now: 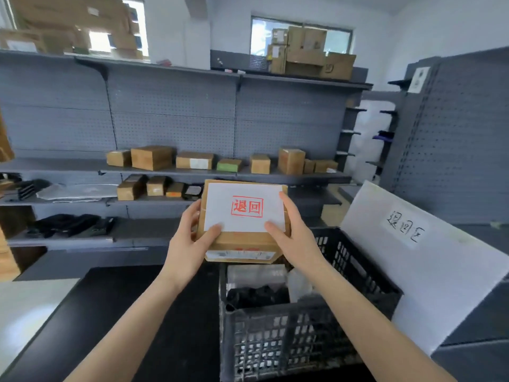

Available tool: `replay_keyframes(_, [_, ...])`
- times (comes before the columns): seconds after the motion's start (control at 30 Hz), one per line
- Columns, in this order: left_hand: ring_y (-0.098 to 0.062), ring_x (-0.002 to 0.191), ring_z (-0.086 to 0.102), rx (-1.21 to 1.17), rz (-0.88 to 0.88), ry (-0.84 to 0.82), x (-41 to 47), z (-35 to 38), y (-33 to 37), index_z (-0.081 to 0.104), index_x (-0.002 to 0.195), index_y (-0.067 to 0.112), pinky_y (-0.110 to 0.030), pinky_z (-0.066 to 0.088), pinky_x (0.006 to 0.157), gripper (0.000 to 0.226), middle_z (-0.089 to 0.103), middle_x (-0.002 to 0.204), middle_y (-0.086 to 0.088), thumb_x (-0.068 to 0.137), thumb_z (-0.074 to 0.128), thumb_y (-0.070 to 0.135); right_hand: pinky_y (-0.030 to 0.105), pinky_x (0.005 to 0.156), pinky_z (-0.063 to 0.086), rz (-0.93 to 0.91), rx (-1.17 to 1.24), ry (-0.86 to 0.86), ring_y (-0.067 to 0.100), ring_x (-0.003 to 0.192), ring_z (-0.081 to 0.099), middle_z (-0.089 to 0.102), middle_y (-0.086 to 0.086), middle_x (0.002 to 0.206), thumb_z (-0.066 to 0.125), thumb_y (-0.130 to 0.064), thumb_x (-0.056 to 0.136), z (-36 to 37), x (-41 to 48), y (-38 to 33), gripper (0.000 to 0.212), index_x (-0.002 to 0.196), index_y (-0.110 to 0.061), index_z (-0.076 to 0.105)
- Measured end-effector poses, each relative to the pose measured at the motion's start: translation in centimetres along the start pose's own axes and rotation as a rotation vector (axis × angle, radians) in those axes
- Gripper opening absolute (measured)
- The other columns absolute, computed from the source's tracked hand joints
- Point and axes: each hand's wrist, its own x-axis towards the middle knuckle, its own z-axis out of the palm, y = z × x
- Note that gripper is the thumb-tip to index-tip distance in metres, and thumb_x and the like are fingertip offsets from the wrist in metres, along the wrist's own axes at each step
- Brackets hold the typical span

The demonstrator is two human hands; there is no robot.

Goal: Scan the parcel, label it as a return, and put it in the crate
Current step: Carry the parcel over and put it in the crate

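Note:
A brown cardboard parcel point(242, 242) is held up in the air above the far end of a black plastic crate point(278, 334). On its top face lies a white sheet point(245, 208) with a red stamped mark in the middle. My left hand point(190, 244) grips the parcel's left side, thumb pressing the sheet's lower left corner. My right hand point(294, 235) grips the right side, thumb on the sheet's lower right corner. A shipping label point(239, 255) shows on the parcel's near face.
The crate holds a black bag point(256, 296) and clear wrapped items point(259, 274). A white board with handwriting point(407, 260) leans against its right side. The crate stands on a dark counter point(110, 312). Grey shelves with small boxes point(192, 161) stand behind.

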Motion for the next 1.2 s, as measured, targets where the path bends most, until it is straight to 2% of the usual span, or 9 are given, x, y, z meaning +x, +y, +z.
replay_keyframes(0.2, [-0.013, 0.115, 0.057, -0.076, -0.006, -0.104, 6.1, 7.7, -2.3, 0.033, 0.143, 0.04, -0.035, 0.051, 0.093, 0.066, 0.055, 0.134, 0.007, 0.087, 0.067, 0.037, 0.038, 0.107, 0.039, 0.073, -0.051, 0.078, 0.012, 0.135, 0.038, 0.036, -0.013, 0.151, 0.055, -0.039, 0.092, -5.2, 3.7, 4.6, 0.068, 0.147, -0.043, 0.014])
replay_keyframes(0.33, [-0.003, 0.106, 0.055, -0.077, -0.054, -0.16, 8.7, 11.4, -4.6, 0.028, 0.145, 0.038, -0.023, 0.049, 0.082, 0.067, 0.052, 0.132, 0.008, 0.089, 0.065, 0.036, 0.044, 0.107, 0.042, 0.118, -0.063, 0.105, 0.007, 0.127, 0.041, 0.039, -0.024, 0.137, 0.056, -0.041, 0.091, -6.9, 5.9, 7.3, 0.066, 0.143, -0.048, 0.016])
replay_keyframes(0.47, [-0.009, 0.11, 0.055, -0.088, -0.166, -0.202, 10.3, 13.8, -7.7, 0.02, 0.145, 0.043, -0.044, 0.052, 0.095, 0.07, 0.05, 0.131, 0.003, 0.091, 0.062, 0.034, 0.041, 0.107, 0.041, 0.174, -0.06, 0.101, 0.011, 0.131, 0.04, 0.037, -0.015, 0.148, 0.062, -0.041, 0.087, -7.6, 7.9, 10.6, 0.075, 0.146, -0.044, 0.015])
replay_keyframes(0.63, [-0.01, 0.117, 0.053, -0.125, -0.269, -0.255, 11.6, 14.9, -12.1, 0.021, 0.132, 0.066, -0.028, 0.048, 0.09, 0.07, 0.051, 0.128, 0.025, 0.092, 0.051, 0.016, 0.03, 0.102, 0.04, 0.181, -0.061, -0.132, 0.003, 0.125, 0.041, 0.04, -0.026, 0.134, 0.076, -0.041, 0.075, -6.5, 10.7, 14.4, 0.096, 0.145, -0.05, 0.011])
replay_keyframes(0.7, [-0.013, 0.118, 0.052, -0.107, -0.366, -0.266, 11.8, 15.1, -13.8, 0.019, 0.138, 0.06, -0.035, 0.048, 0.095, 0.07, 0.049, 0.135, 0.017, 0.092, 0.045, 0.014, 0.039, 0.108, 0.04, 0.13, -0.103, -0.229, 0.005, 0.129, 0.042, 0.045, -0.023, 0.136, 0.081, -0.041, 0.067, -5.8, 11.8, 15.7, 0.097, 0.141, -0.049, 0.019])
replay_keyframes(0.8, [-0.025, 0.126, 0.047, -0.017, -0.522, -0.247, 12.0, 15.3, -15.9, 0.008, 0.149, 0.049, -0.05, 0.037, 0.11, 0.077, 0.037, 0.146, 0.001, 0.084, 0.048, 0.043, 0.048, 0.113, 0.032, 0.027, -0.222, -0.352, 0.014, 0.139, 0.035, 0.04, -0.009, 0.149, 0.084, -0.041, 0.063, -5.0, 13.2, 18.2, 0.107, 0.149, -0.034, 0.021])
replay_keyframes(0.9, [-0.023, 0.13, 0.042, 0.032, -0.644, -0.244, 11.9, 15.7, -17.2, 0.009, 0.152, 0.044, -0.042, 0.029, 0.115, 0.086, 0.028, 0.152, -0.003, 0.08, 0.05, 0.066, 0.045, 0.115, 0.029, -0.051, -0.347, -0.385, 0.01, 0.142, 0.028, 0.031, -0.013, 0.155, 0.081, -0.041, 0.067, -4.4, 14.3, 20.5, 0.1, 0.149, -0.036, 0.022])
replay_keyframes(1.03, [-0.021, 0.141, 0.029, 0.266, -0.551, -0.064, 12.4, 15.4, -18.6, 0.045, 0.143, 0.029, -0.029, 0.026, 0.11, 0.05, 0.014, 0.159, -0.003, 0.096, 0.047, 0.047, 0.038, 0.115, 0.027, -0.089, -0.382, -0.396, 0.01, 0.141, 0.026, 0.027, -0.017, 0.155, 0.075, -0.042, 0.073, -2.2, 15.2, 22.2, 0.09, 0.148, -0.038, 0.025])
replay_keyframes(1.2, [-0.005, 0.121, 0.05, 0.304, -0.338, 0.091, 13.2, 14.5, -17.1, 0.047, 0.134, 0.041, -0.01, 0.037, 0.087, 0.038, 0.052, 0.134, 0.01, 0.096, 0.045, 0.047, 0.037, 0.117, 0.025, -0.176, -0.379, -0.637, 0.008, 0.142, 0.022, 0.018, -0.018, 0.158, 0.068, -0.048, 0.078, 0.8, 15.6, 23.4, 0.079, 0.146, -0.041, 0.027])
